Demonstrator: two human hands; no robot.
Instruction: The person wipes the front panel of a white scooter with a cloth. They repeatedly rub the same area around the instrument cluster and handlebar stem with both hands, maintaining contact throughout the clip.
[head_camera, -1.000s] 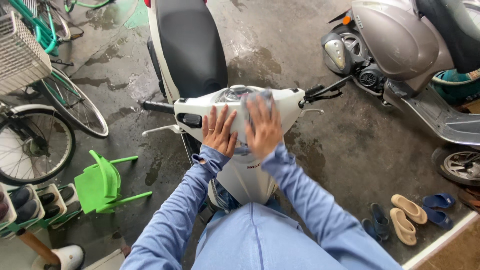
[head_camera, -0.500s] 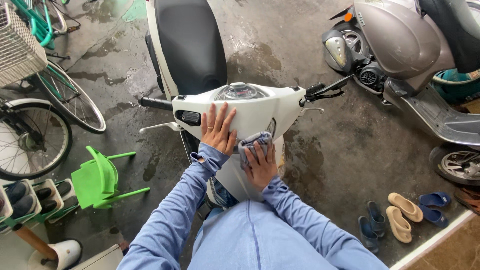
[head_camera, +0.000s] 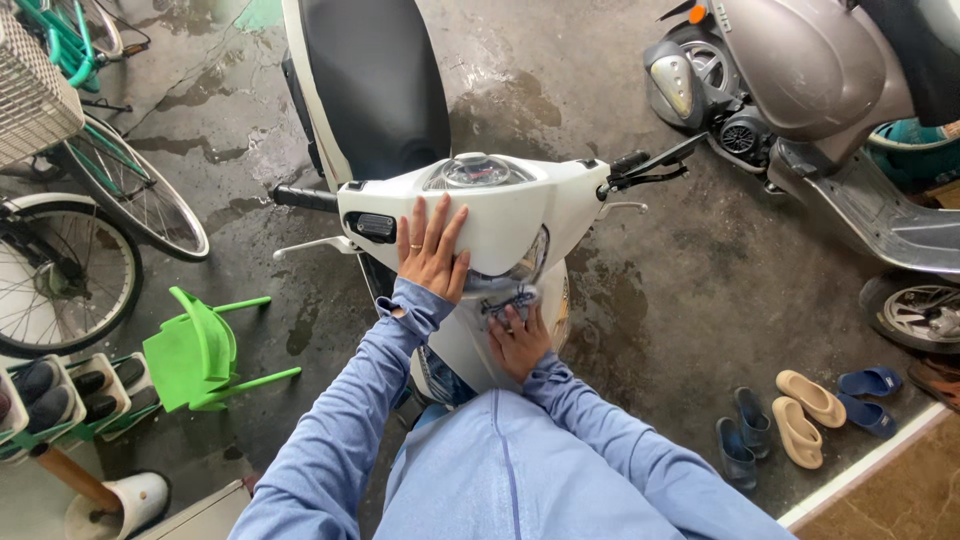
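Far left: bicycle wheel (head_camera: 60, 275) and a wire basket (head_camera: 35, 85) at the top corner, shoe rack (head_camera: 50, 395) at the bottom edge. Next to it a green plastic chair (head_camera: 205, 355) tipped on its side on the wet concrete floor (head_camera: 650, 300).

Centre: white scooter (head_camera: 510, 215), black seat (head_camera: 375, 80) pointing away from the camera, handlebars across the frame.

Left hand (head_camera: 433, 250): flat on the white front panel just below the gauge, fingers spread and straight, gripping nothing, just pressing on the cover.

Right hand (head_camera: 518, 338): lower down on the scooter's front body, just under the headlight. Fingers lightly curled over a blue-grey cloth (head_camera: 512, 298), holding it against the panel. The cloth is bunched between the fingertips and the bodywork, touching the lower edge of the headlight. Both arms in light blue sleeves.

Right: a grey scooter (head_camera: 830, 90) parked well apart from the white one. Bottom right: beige sandals (head_camera: 805, 410) with blue slippers (head_camera: 870, 395) on either side of them, near a floor edge.
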